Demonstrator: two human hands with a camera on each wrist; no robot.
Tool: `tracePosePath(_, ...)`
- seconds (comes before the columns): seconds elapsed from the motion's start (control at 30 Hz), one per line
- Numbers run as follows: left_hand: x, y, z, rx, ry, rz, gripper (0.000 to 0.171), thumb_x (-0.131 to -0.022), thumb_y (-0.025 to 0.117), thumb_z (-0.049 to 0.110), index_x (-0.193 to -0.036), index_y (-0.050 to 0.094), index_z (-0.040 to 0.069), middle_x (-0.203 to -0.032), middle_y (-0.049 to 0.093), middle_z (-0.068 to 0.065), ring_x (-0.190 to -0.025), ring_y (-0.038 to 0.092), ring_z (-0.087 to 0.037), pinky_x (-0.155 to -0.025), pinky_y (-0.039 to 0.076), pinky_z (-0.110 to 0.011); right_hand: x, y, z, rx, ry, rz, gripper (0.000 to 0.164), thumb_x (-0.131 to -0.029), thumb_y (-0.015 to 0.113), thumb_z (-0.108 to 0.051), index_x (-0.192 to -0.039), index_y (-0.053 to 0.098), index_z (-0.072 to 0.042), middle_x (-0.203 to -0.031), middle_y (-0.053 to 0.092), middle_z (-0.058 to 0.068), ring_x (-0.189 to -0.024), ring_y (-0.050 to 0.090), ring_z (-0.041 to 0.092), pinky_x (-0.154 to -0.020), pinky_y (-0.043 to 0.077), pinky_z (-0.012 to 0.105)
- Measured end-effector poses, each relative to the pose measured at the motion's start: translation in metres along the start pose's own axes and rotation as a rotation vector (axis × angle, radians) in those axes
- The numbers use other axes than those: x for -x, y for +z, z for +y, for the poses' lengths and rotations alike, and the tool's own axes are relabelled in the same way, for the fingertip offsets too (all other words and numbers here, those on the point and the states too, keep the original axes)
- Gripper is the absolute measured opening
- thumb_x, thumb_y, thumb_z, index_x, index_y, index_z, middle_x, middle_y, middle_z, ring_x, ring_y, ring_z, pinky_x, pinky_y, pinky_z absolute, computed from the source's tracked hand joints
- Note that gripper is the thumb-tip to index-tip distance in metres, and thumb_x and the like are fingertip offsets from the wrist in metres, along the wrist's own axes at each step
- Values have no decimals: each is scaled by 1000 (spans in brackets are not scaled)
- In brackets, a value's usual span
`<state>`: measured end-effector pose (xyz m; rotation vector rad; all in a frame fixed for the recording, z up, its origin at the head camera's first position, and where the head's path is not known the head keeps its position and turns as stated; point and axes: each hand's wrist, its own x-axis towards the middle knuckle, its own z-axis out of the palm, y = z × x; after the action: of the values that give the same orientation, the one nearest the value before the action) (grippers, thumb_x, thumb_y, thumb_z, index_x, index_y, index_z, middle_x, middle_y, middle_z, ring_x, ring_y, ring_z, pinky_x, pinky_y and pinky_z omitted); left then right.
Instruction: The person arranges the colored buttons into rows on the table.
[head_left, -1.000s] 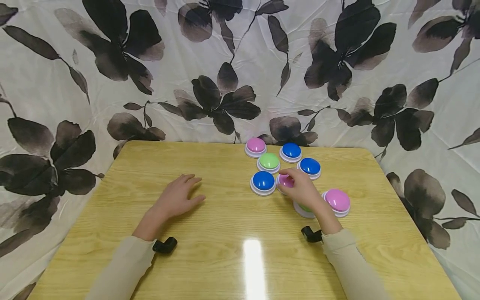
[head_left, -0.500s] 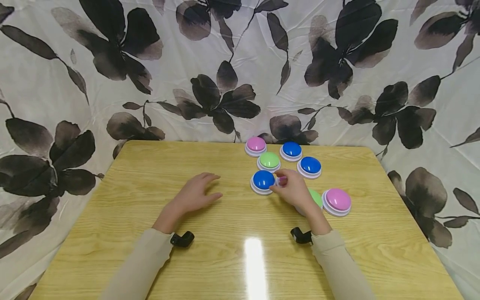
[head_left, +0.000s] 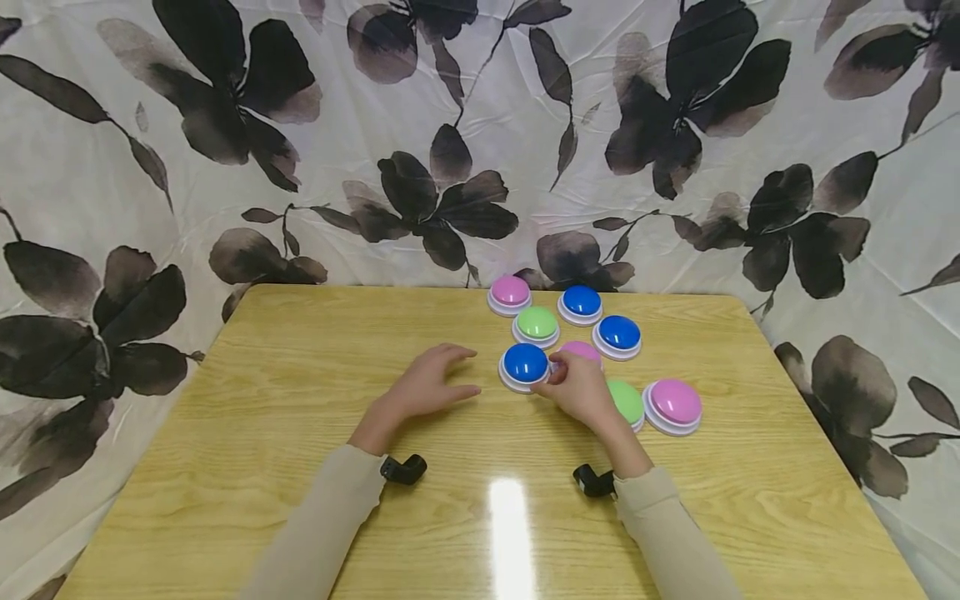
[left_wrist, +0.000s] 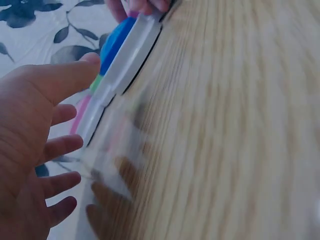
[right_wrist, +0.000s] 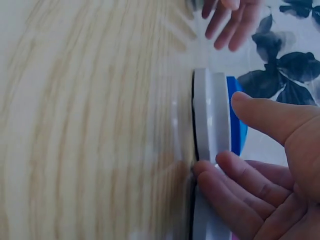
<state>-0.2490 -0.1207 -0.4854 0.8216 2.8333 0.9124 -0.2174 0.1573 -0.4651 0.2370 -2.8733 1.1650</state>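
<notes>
Beside the blue push button [head_left: 526, 362] at the front left of a group, my right hand [head_left: 581, 390] curls its thumb and fingers round the white base. In the right wrist view, the thumb [right_wrist: 260, 112] lies along the blue dome and the fingertips touch the base's edge. My left hand [head_left: 427, 383] hovers left of that button, holding nothing, its fingers loosely spread. The left wrist view shows a gap between its fingers and the row of bases. A pink button [head_left: 581, 352] is partly hidden behind my right hand. A green button [head_left: 625, 402] sits by the right wrist.
A larger pink button [head_left: 677, 402] stands at the right. Further back are a pink button [head_left: 510, 292], a green button [head_left: 537, 323] and two blue ones, one being the rear blue button [head_left: 581, 301]. A floral cloth [head_left: 300, 150] hangs behind the wooden table [head_left: 225, 467].
My left hand has moved right, toward the front blue button. My right hand has shifted left from the partly hidden pink button to the front blue one. The buttons look unmoved.
</notes>
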Motion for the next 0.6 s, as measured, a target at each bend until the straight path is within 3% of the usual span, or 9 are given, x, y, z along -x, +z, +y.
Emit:
tracePosePath(0.3,-31,10,5,52,5,7,65,-80,79,42,-133,58,11,-132,57,-7,-125,49,-24,-107,36,-40,-10,1,0,-15,51,16,59,-72,88,-24,-120,64,2,-78,66,1,-74,62,17,-70,54,33)
tracePosePath(0.6,-49,24,11,93,44,-7,65,-74,85,39,-126,64,7,-122,62,-6,-116,55,-22,-102,41,-39,-8,4,-2,32,90,-2,61,-69,90,-27,-118,67,1,-65,56,2,-65,53,19,-56,45,30)
